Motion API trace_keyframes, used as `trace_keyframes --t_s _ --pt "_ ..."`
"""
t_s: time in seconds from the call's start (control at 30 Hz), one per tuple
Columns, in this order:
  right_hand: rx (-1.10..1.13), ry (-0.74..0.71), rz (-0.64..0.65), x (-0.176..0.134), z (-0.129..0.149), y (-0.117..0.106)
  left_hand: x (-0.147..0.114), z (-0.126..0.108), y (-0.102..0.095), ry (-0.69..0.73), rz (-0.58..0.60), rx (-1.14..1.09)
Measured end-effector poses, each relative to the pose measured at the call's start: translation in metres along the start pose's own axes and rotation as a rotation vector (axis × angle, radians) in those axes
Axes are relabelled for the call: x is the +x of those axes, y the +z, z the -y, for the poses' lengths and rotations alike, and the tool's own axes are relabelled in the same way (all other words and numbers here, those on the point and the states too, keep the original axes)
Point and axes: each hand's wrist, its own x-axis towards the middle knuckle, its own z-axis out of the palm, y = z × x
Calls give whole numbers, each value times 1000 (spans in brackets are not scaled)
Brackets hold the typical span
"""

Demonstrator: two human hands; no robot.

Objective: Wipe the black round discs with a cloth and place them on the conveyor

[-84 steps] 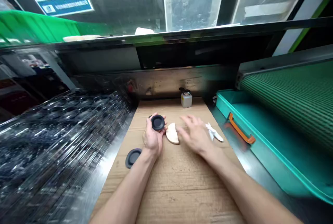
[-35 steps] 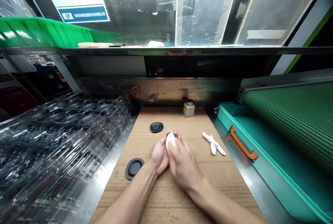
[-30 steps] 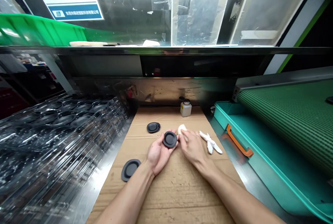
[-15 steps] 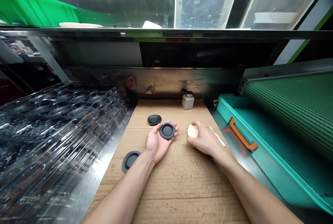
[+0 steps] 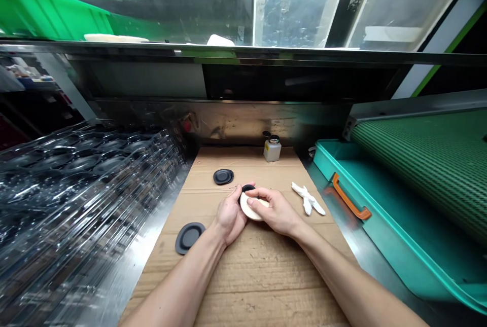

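Observation:
My left hand [image 5: 230,218] is closed around the edge of a black round rubber-like part [image 5: 248,187], which is mostly covered. In my right hand [image 5: 280,213], thumb and fingers grip a cream-white round pad [image 5: 251,210]. The pad lies over the black part, between both hands. Just beyond my left hand, another black round part [image 5: 223,176] lies on the cardboard sheet [image 5: 243,281]. A larger black round part [image 5: 189,238] rests beside my left forearm.
A small white bottle [image 5: 272,148] with a dark cap stands at the back. White twisted strips [image 5: 307,198] lie at right. Clear plastic trays [image 5: 83,205] are stacked at left. A teal bin [image 5: 380,230] with an orange handle sits under a green conveyor belt [image 5: 429,154].
My right hand has moved left with the white pad, bringing it over the black part in my left hand. My left fingers have curled around the part. The white strips are now uncovered.

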Motion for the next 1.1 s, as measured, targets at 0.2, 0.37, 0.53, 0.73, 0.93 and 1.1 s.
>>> trace_keyframes --t_s 0.2,0.37,0.53,0.73,0.93,1.1 --pt "-237 8 -108 -4 3 -9 0 4 5 12 28 -11" --pt "-670 84 -276 -2 10 17 0 8 9 25 -36 -13" --pt "-865 158 -319 3 10 24 1 8 7 48 -49 -11" --pt "-905 167 -324 1 3 24 2 10 7 80 -67 -14" --pt "-885 142 -333 3 3 30 1 8 9 80 -103 -11" --pt "-884 164 -330 5 6 29 1 8 9 76 -82 -13"
